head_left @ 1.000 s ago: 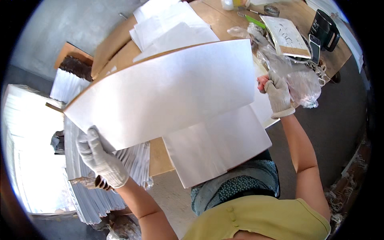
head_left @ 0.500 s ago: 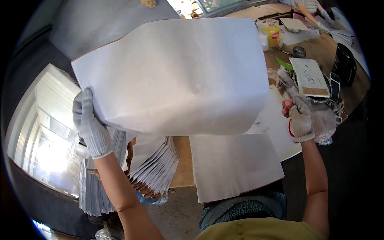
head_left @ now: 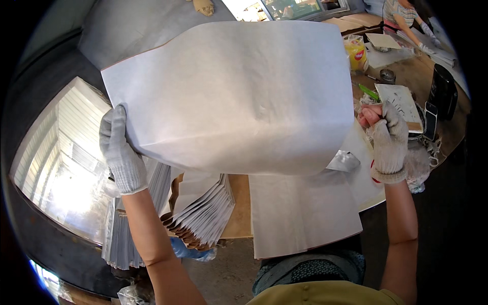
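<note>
In the head view, the fingers of your gloved left hand (head_left: 122, 155) pinched the left edge of the large white paper sheet (head_left: 234, 101), which was raised above the desk (head_left: 240, 213). The bare-tipped fingers of your right hand (head_left: 389, 134) were curled together just beside the sheet's right edge; whether they enclosed anything, you could not tell. A second paper sheet (head_left: 305, 213) lay below, overhanging the desk's near edge, with folded white paper (head_left: 206, 208) fanned to its left.
</note>
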`<act>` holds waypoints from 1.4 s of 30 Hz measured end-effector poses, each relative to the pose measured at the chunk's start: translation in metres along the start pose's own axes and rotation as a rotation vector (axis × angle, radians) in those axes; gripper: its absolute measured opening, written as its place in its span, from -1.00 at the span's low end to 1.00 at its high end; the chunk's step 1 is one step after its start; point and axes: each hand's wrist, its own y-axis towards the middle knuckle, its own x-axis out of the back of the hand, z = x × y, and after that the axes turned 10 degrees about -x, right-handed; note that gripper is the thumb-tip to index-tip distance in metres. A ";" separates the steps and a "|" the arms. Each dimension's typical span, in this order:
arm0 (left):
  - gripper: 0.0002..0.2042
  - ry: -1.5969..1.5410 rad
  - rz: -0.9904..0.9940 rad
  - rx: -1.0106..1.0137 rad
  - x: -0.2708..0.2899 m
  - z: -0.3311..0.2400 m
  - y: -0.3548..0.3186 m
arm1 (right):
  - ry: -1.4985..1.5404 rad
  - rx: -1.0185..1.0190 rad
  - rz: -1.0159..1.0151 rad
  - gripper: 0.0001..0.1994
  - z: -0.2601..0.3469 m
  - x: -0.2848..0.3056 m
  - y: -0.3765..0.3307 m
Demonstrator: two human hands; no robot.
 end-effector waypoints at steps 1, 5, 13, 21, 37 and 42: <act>-0.84 -0.009 -0.011 -0.005 -0.002 -0.002 0.000 | -0.009 -0.010 -0.004 -0.88 -0.002 0.004 0.004; -0.84 -0.011 -0.003 -0.048 0.000 0.006 0.002 | 0.064 0.122 0.053 -0.90 0.003 0.014 0.008; -0.84 -0.043 0.013 -0.070 -0.016 -0.001 -0.007 | -0.606 0.824 0.142 -0.71 0.047 -0.029 -0.026; -0.82 -0.020 0.044 -0.063 -0.012 -0.006 -0.008 | -0.575 1.101 0.089 -0.66 0.063 -0.077 -0.031; -0.81 -0.050 0.015 -0.042 -0.005 -0.009 -0.021 | -0.479 1.043 0.308 -0.65 0.069 -0.056 -0.032; -0.81 -0.076 0.031 -0.039 -0.003 -0.008 -0.024 | -0.532 0.985 0.313 -0.76 0.067 -0.054 -0.035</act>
